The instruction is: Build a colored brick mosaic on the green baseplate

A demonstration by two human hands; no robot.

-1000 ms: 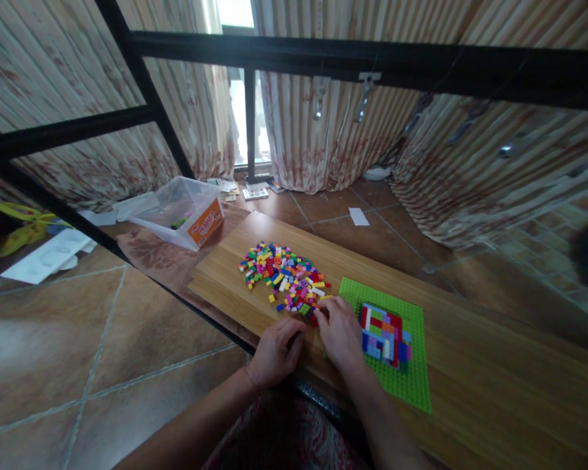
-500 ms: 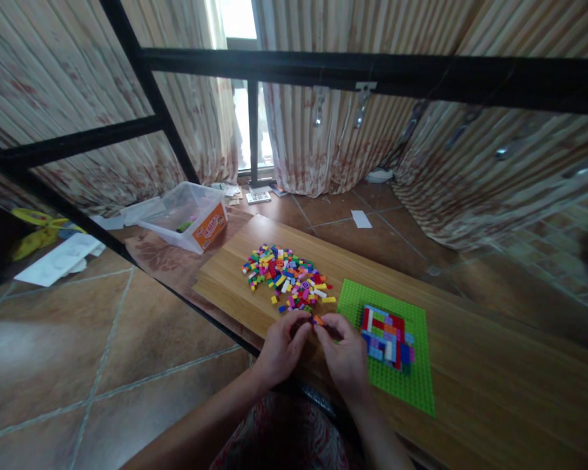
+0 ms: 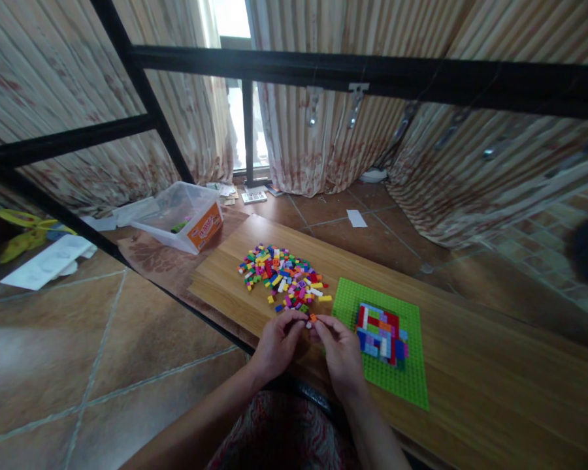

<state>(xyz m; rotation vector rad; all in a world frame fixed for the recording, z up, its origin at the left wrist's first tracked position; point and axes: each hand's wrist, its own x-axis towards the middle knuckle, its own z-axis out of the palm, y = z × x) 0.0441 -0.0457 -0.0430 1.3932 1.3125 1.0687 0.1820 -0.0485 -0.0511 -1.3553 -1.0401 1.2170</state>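
Close together at the near edge of the board, my left hand and my right hand both have their fingers pinched. An orange building brick sits at the fingertips of my right hand. Just below it, a small pale brick shows at my left fingertips, partly hidden. Whether the two bricks are joined I cannot tell. Right of my right hand lies a green baseplate, bearing a flat build of red, blue, white and orange bricks. A pile of loose mixed-colour bricks spreads beyond my left hand.
The wooden board runs off to the right. On the floor cloth at its far left stands a clear plastic box with an orange label and a few pieces inside. A black metal frame crosses in front of the curtains.
The whole view has shifted slightly. Between my fingertips the orange brick now shows more plainly, and a pale brick has come into sight below it. Both hands stay close together.
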